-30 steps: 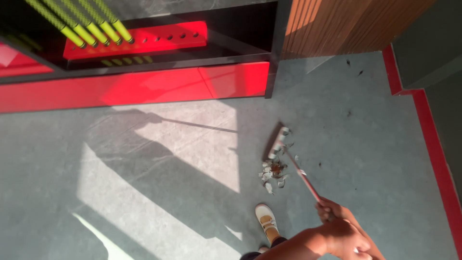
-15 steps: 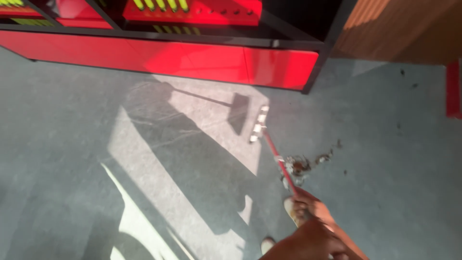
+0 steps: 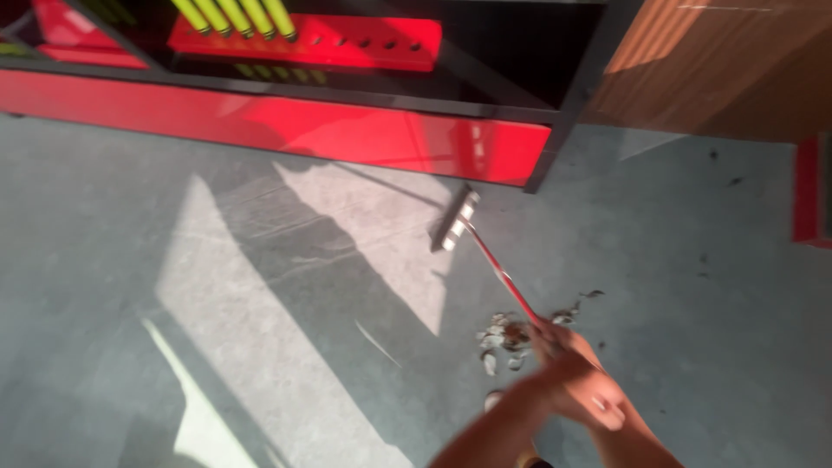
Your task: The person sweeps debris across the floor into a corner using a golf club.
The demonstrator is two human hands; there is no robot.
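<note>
Both hands are stacked at the bottom of the view, blurred with motion, and the fingers are curled tight around the end of a broom handle (image 3: 503,276): the right hand (image 3: 598,400) sits nearer the lower edge, fingers wrapped shut on the stick, and the left hand (image 3: 562,348) grips just above it, touching it, though the blur hides exactly how each finger lies. From that double grip the thin red handle runs up and to the left across the floor, slanted, out to the broom head (image 3: 457,220), a pale, narrow bar lying at an angle on the grey floor (image 3: 173,225). The head sits near the front corner of a low red and black shelf unit (image 3: 364,130), just short of its glossy red base panel and close to the black corner post. Right beside the hands, under the near end of the handle, lies a small heap of pale and dark debris (image 3: 503,340), with a few loose dark scraps scattered to its right. A shoe tip (image 3: 494,400) peeks out just below the heap. Bright sunlight cuts broad patches across the floor, with shadow between them. Up in the shelf, yellow-green rods (image 3: 234,16) lean over a red perforated tray. A wooden panel (image 3: 728,61) stands at upper right.
</note>
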